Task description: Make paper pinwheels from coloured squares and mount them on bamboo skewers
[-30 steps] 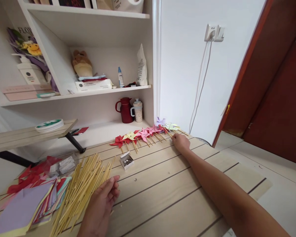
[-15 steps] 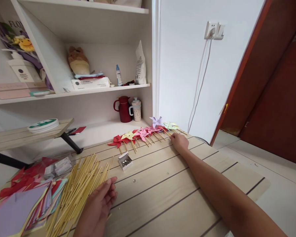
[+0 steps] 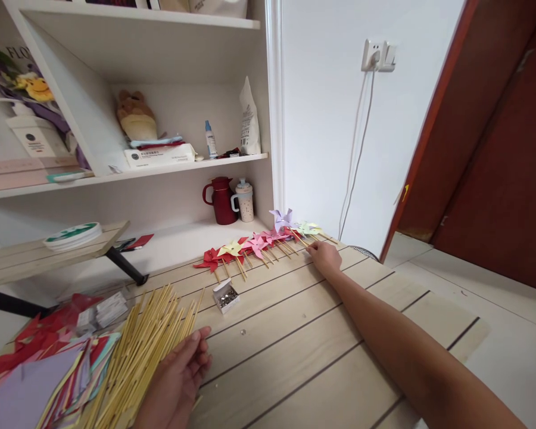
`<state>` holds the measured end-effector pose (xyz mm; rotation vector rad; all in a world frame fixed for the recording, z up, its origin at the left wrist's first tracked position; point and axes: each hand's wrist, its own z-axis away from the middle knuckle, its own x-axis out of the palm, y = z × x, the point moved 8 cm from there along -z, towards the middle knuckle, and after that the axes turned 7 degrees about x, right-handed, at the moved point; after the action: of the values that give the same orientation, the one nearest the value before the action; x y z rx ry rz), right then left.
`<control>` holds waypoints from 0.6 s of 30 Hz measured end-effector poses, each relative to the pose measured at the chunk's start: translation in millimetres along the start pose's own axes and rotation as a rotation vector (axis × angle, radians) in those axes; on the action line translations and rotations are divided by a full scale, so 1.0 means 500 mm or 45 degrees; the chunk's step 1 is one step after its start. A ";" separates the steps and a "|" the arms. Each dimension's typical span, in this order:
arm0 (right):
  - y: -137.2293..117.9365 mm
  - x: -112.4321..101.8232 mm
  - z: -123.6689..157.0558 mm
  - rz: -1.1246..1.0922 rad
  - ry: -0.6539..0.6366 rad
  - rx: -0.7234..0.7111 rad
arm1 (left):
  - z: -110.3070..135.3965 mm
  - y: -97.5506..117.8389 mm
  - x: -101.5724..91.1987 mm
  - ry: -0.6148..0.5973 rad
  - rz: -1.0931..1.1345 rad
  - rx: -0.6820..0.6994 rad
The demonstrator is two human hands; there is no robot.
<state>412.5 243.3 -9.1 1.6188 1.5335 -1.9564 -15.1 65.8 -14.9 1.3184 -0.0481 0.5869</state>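
Purple pinwheel [image 3: 281,220] has shifted slightly left of the right hand [image 3: 325,258] since the earlier frame, opening a narrow gap to the pale green pinwheel [image 3: 308,229]. Both hands remain in nearly the same positions over the table [image 3: 295,333].

Right hand: thumb and fingers are pressed together at the lower end of a wooden stick [image 3: 299,238], which runs up and left from the grip to the purple pinwheel. The pale green pinwheel lies just beyond this grip. Left of the grip, a row of further pinwheels lies on the table: pink pinwheel [image 3: 256,245], yellow pinwheel [image 3: 232,250] and, farthest out, red pinwheel [image 3: 209,260].

Left hand [image 3: 185,363]: fingers are half curled, thumb near the index finger (whether anything is held in the palm cannot be told). Directly left of this hand, touching or just beside it, lies the bundle of sticks [image 3: 147,333]. Farther left of the same hand, past the bundle, is the stack of coloured paper [image 3: 31,381]. Beyond the left hand, and to its right, stands an open box [image 3: 226,296] containing small metal parts. One loose metal piece [image 3: 243,332] lies nearer, to the right of the left fingertips
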 end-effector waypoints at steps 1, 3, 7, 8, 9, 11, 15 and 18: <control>0.000 0.000 0.000 -0.003 -0.003 0.002 | 0.000 0.000 -0.001 -0.001 -0.002 0.000; -0.001 0.001 0.000 -0.002 -0.011 0.006 | 0.000 0.000 -0.003 0.000 -0.007 0.004; -0.002 0.005 0.000 0.015 -0.032 0.008 | -0.001 0.000 -0.006 -0.013 -0.021 0.012; -0.002 0.005 0.000 0.021 -0.035 0.005 | -0.002 -0.001 -0.006 -0.020 -0.023 0.008; -0.002 0.005 0.000 0.027 -0.038 0.002 | -0.002 -0.003 -0.006 -0.027 -0.022 0.004; -0.003 0.005 0.001 0.037 -0.040 0.000 | -0.004 -0.005 -0.007 -0.033 -0.019 -0.001; -0.004 0.002 0.003 0.052 -0.035 0.006 | -0.006 -0.007 -0.007 -0.028 -0.006 0.002; -0.004 0.001 0.003 0.055 -0.032 0.013 | -0.003 -0.005 -0.004 -0.021 -0.007 -0.003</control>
<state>409.8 243.4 -8.3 1.6115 1.4690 -1.9575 -16.4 66.3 -18.4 1.3205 -0.0590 0.5712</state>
